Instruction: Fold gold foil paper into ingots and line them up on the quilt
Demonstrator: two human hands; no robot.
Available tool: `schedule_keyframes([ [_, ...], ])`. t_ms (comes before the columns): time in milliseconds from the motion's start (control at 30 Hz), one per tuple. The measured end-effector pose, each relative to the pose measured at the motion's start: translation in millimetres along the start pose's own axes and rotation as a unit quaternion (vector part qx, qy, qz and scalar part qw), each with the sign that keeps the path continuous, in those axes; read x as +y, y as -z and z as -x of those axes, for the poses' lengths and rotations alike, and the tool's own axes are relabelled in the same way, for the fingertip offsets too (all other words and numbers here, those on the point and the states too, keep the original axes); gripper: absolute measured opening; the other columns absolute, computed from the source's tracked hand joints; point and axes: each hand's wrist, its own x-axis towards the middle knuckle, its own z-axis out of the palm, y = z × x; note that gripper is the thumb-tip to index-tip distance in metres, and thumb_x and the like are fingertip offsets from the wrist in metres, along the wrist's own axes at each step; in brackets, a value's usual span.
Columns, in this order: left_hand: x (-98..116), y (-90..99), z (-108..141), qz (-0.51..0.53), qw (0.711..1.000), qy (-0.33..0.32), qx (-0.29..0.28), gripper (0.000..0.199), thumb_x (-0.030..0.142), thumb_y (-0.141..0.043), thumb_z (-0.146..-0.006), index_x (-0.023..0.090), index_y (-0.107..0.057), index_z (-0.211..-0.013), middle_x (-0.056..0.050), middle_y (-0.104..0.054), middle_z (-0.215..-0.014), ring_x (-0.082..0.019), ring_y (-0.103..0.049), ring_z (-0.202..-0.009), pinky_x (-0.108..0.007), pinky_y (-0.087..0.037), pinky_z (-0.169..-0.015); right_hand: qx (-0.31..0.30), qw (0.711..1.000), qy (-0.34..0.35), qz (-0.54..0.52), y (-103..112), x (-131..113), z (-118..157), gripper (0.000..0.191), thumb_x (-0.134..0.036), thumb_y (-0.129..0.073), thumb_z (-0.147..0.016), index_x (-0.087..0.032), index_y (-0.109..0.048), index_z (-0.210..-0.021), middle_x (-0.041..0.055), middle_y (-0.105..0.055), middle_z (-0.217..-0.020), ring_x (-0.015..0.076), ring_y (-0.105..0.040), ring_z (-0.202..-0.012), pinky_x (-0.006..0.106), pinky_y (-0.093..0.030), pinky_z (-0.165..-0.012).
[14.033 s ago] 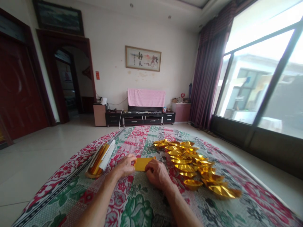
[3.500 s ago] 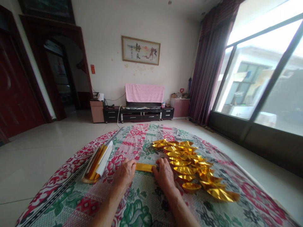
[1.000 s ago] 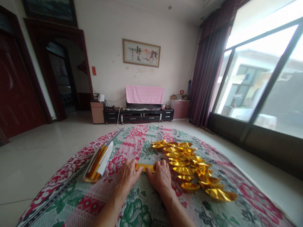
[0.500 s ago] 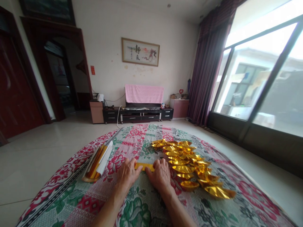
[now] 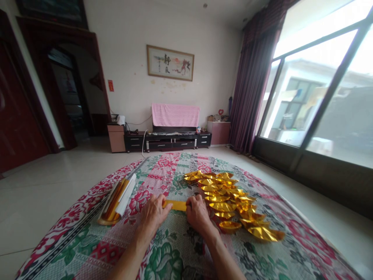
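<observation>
A flat strip of gold paper (image 5: 178,205) stretches between my two hands, low over the flowered cloth. My left hand (image 5: 153,213) pinches its left end between thumb and fingers. The right end is gripped by my right hand (image 5: 198,213), whose curled fingers cover that end. Just right of my right hand lie several folded gold paper boats (image 5: 223,207) in overlapping rows. On the left side rests a loose roll of gold and white paper sheets (image 5: 118,202).
The round table has a flowered cloth (image 5: 166,256). Beyond it, on the floor, stand a low black cabinet (image 5: 171,144) and a pink cloth (image 5: 175,115) draped over something above it. A window (image 5: 317,97) and purple curtain (image 5: 249,85) are at the right.
The view has shifted slightly, moving everything a little left. My hands are slightly farther apart, and more of the gold strip shows between them.
</observation>
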Motion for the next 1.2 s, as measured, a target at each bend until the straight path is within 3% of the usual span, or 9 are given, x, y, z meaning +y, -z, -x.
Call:
schedule_keyframes([
  [200, -1, -2.0, -1, 0.006, 1.000, 0.000, -0.002, 0.028, 0.049, -0.050, -0.078, 0.024, -0.060, -0.086, -0.004, -0.056, -0.081, -0.017, -0.058, -0.073, -0.026, -0.038, -0.063, 0.010, 1.000, -0.026, 0.000, -1, -2, 1, 0.028, -0.002, -0.042, -0.071, -0.017, -0.061, -0.085, 0.0092, -0.054, -0.087, 0.0189, -0.052, -0.080, 0.027, -0.037, -0.073],
  [367, -4, -4.4, -2, 0.007, 1.000, -0.006, -0.001, 0.028, 0.049, -0.052, -0.077, 0.024, -0.059, -0.087, -0.003, -0.056, -0.082, -0.016, -0.057, -0.072, -0.024, -0.038, -0.063, 0.055, 0.998, -0.017, 0.005, 2, -12, 2, 0.025, -0.016, -0.042, -0.082, -0.017, -0.060, -0.099, 0.0096, -0.055, -0.093, 0.0209, -0.051, -0.087, 0.029, -0.037, -0.078],
  [667, -6, -2.5, 0, 0.013, 1.000, -0.022, 0.003, 0.025, 0.045, -0.050, -0.080, 0.024, -0.060, -0.088, -0.002, -0.055, -0.083, -0.016, -0.057, -0.073, -0.024, -0.037, -0.062, 0.046, 0.998, 0.033, 0.026, 4, -18, 7, 0.016, -0.030, -0.051, -0.081, -0.021, -0.064, -0.077, 0.0056, -0.056, -0.086, 0.0184, -0.048, -0.081, 0.028, -0.034, -0.076],
  [933, -9, -3.3, -4, 0.040, 0.999, -0.028, 0.012, 0.027, 0.040, -0.053, -0.080, 0.026, -0.058, -0.103, -0.003, -0.057, -0.092, -0.015, -0.058, -0.081, -0.023, -0.039, -0.068, 0.029, 0.999, 0.037, 0.024, 5, -21, 4, 0.014, -0.030, -0.054, -0.079, -0.021, -0.065, -0.076, 0.0039, -0.057, -0.085, 0.0163, -0.049, -0.083, 0.026, -0.033, -0.080],
  [1200, -13, -4.8, -6, 0.053, 0.997, -0.052, 0.020, 0.020, 0.030, -0.046, -0.085, 0.025, -0.060, -0.099, -0.002, -0.058, -0.091, -0.013, -0.058, -0.080, -0.022, -0.039, -0.069, 0.028, 0.999, 0.038, 0.015, -1, -19, 4, 0.009, -0.027, -0.057, -0.077, -0.023, -0.065, -0.077, 0.0030, -0.059, -0.083, 0.0169, -0.051, -0.082, 0.026, -0.034, -0.073],
])
